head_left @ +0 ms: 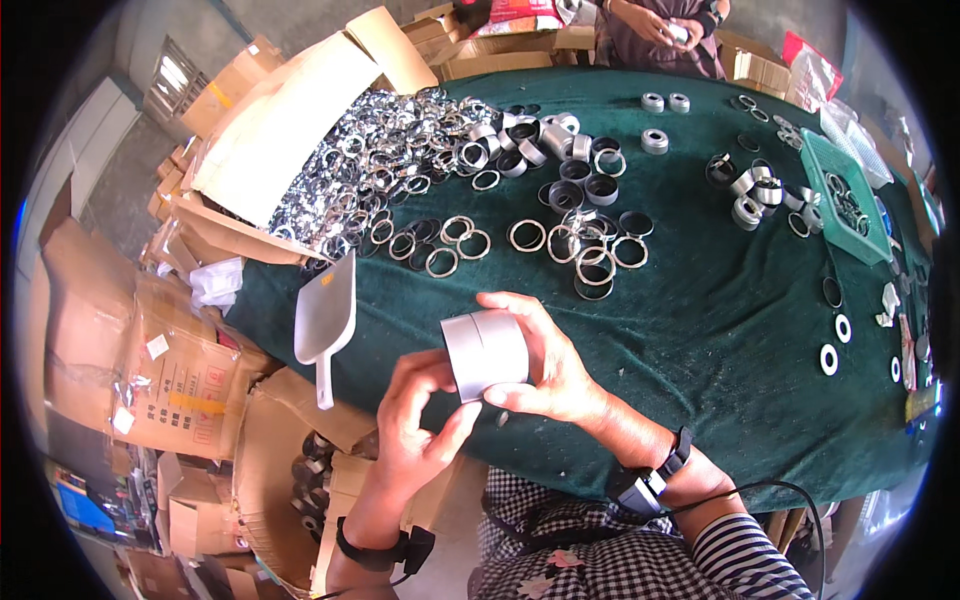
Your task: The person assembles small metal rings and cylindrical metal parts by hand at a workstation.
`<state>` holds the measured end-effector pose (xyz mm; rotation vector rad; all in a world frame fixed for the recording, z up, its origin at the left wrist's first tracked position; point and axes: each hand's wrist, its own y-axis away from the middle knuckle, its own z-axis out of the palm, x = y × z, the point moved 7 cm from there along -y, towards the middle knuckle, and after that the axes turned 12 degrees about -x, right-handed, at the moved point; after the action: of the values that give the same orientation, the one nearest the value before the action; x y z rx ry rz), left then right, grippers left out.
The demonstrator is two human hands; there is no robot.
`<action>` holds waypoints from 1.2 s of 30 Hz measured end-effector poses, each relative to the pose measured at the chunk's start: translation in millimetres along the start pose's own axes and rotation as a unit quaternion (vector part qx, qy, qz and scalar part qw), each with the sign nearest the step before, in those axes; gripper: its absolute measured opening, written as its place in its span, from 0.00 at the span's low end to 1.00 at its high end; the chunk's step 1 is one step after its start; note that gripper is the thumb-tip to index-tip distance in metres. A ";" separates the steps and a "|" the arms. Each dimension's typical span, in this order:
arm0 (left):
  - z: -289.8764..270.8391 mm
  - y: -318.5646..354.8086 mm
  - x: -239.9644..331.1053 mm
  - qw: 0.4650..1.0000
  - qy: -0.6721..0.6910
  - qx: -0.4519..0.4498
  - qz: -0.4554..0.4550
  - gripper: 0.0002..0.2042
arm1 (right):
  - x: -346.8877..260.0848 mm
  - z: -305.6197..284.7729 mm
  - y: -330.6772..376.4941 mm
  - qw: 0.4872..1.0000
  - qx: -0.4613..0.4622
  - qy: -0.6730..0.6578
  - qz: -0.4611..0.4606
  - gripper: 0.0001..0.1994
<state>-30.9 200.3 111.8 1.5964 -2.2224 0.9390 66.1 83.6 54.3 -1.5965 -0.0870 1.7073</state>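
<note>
Both my hands hold a silver metal cylinder [484,352] above the near edge of the green cloth. A thin seam runs around it, so it looks like two rings set end to end. My left hand [418,405] grips its left end, with the thumb at the lower edge. From the right, my right hand [550,365] wraps it with thumb below and fingers above. Beyond them on the cloth lie loose silver and black rings [594,265]. A white dustpan [326,315] rests to the left of my hands.
A tipped cardboard box [285,130] spills a heap of shiny rings [385,140] at the far left. Short metal cylinders [602,189] stand mid-table. A green basket [850,200] and white washers [829,360] lie to the right. Another person [665,35] handles a part across the table.
</note>
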 end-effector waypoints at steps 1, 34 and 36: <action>-5.7 2.6 -2.1 0.997 0.065 0.037 -0.015 0.18 | -4.7 0.0 1.6 1.000 0.000 0.012 -0.010 0.45; 15.2 -27.7 -4.4 0.919 0.393 0.000 -0.025 0.51 | -30.0 -16.7 6.6 0.993 -0.013 0.121 -0.005 0.48; 24.9 -19.5 -18.4 0.869 0.490 -0.010 -0.064 0.44 | -30.0 -12.9 6.5 0.981 -0.007 0.192 -0.024 0.48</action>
<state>-2.2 194.8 89.8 0.8811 -1.3751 1.2848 71.3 56.4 72.7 -1.8894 0.0530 1.3372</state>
